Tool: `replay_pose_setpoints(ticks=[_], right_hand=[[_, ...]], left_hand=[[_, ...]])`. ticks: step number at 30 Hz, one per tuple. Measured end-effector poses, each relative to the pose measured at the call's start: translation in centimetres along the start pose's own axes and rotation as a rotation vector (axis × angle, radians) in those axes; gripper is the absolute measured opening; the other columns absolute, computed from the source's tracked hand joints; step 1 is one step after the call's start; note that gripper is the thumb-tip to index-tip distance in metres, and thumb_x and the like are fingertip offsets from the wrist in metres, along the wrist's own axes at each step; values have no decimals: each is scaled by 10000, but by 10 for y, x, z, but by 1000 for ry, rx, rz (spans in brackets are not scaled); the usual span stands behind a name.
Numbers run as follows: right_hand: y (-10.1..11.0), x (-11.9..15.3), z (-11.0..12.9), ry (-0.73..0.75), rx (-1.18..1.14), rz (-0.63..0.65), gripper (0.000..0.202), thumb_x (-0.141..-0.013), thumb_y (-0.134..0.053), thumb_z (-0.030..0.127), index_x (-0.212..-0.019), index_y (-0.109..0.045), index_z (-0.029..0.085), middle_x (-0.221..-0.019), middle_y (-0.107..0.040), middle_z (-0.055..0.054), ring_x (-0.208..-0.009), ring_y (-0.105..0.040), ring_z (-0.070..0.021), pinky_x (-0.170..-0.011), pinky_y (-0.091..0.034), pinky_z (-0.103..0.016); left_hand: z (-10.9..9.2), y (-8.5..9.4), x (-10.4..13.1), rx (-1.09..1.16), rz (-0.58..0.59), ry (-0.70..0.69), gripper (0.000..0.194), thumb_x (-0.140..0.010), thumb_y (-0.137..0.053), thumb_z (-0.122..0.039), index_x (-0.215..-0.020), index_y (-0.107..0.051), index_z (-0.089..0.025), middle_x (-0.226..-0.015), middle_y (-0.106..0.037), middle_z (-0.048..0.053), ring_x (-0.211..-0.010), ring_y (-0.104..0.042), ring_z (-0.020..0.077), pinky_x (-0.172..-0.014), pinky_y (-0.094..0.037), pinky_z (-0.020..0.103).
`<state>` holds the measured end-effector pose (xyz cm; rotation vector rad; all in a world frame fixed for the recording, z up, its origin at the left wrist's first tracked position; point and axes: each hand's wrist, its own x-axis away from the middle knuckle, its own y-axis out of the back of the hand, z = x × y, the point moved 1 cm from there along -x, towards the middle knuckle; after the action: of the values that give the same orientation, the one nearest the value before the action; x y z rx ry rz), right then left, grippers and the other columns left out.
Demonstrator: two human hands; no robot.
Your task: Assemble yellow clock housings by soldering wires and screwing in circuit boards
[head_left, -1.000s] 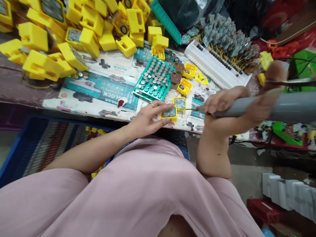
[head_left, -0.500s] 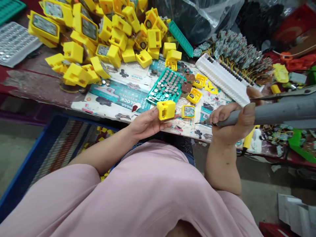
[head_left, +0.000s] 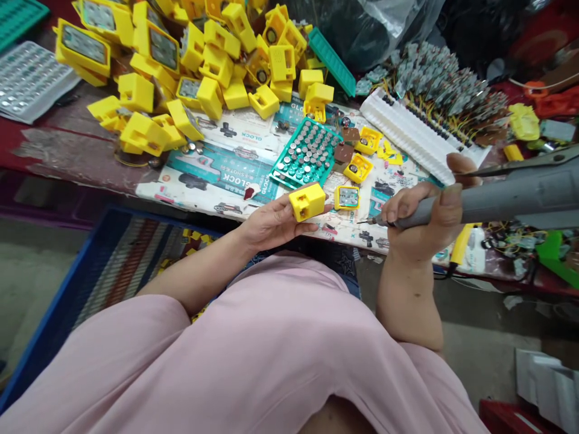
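My left hand (head_left: 274, 224) is closed on a small yellow plastic housing (head_left: 308, 202), held above the table's front edge. Wrapped round a grey electric screwdriver (head_left: 488, 196), my right hand (head_left: 418, 217) keeps the tool nearly level, its thin bit pointing left. Between the hands, an open yellow housing (head_left: 347, 197) with a grey inside lies on the table. Just behind the left hand is a teal tray (head_left: 310, 154) with rows of small silver button cells. More open yellow housings (head_left: 358, 168) and brown pieces (head_left: 344, 152) lie right of that tray.
Many yellow housings (head_left: 217, 63) are heaped at the back left. A white ribbed rack (head_left: 402, 132) with wired circuit boards stands at the back right. Beside the left arm is a blue crate (head_left: 58, 295). A yellow-handled tool (head_left: 460, 246) lies near the right wrist.
The yellow housing in my left hand has tilted slightly, showing a different side. My right hand stays almost still with the screwdriver. The whole view has shifted a little.
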<state>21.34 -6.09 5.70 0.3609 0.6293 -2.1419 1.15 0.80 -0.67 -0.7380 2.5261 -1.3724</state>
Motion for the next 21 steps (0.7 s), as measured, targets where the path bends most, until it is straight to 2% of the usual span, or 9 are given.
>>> replay_pose_setpoints(ticks=[4, 7, 11, 14, 17, 19, 21], right_hand=[[2, 2, 0, 13, 1, -4, 252, -859, -708, 437, -1060, -667, 290, -452, -462, 124, -289, -407, -84, -294, -341, -205], [3, 2, -1, 45, 18, 5, 252, -863, -709, 439, -1065, -673, 292, -450, -454, 123, -282, -399, -84, -287, -326, -206], [6, 3, -1, 56, 0, 15, 237, -876, -698, 416, -1077, -686, 291, -450, -457, 115, -284, -404, -84, -286, -328, -206], [7, 3, -1, 53, 6, 15, 234, -875, -699, 417, -1076, -690, 298, -449, -461, 115, -276, -384, -82, -280, -322, -206], [7, 3, 0, 24, 12, 18, 227, -876, -689, 420, -1068, -684, 299, -446, -463, 114, -281, -391, -91, -284, -331, -211], [6, 3, 1, 13, 20, 15, 208, -865, -695, 423, -1027, -678, 294, -443, -455, 113, -284, -394, -93, -288, -335, -211], [5, 4, 2, 18, 32, 5, 198, -845, -711, 429, -973, -672, 283, -438, -443, 113, -282, -389, -91, -286, -331, -207]], left_hand=[[1, -1, 0, -60, -34, 12, 455, -734, -874, -393, -1151, -714, -306, -1337, -683, 2, -1312, -608, 232, -848, -608, 252], [2, -1, -1, -147, -74, 22, 553, -691, -888, -467, -1181, -691, -302, -1405, -640, 30, -1349, -577, 267, -886, -614, 305], [4, 0, -2, -259, -57, 8, 548, -744, -824, -564, -1193, -663, -294, -1467, -587, 46, -1376, -549, 296, -960, -597, 372], [3, -1, -1, -261, -63, -4, 531, -772, -791, -589, -1186, -656, -286, -1410, -625, 52, -1358, -567, 302, -935, -607, 359], [1, 0, 4, -240, -94, -33, 592, -738, -824, -580, -1220, -641, -290, -1281, -684, 51, -1288, -625, 302, -875, -623, 329], [0, 3, 9, -292, -91, -100, 653, -733, -835, -565, -1284, -605, -302, -1205, -693, 43, -1218, -670, 292, -880, -623, 345], [-2, 9, 16, -428, -80, -227, 665, -769, -819, -532, -1342, -562, -312, -1183, -680, 44, -1144, -704, 269, -900, -619, 372]])
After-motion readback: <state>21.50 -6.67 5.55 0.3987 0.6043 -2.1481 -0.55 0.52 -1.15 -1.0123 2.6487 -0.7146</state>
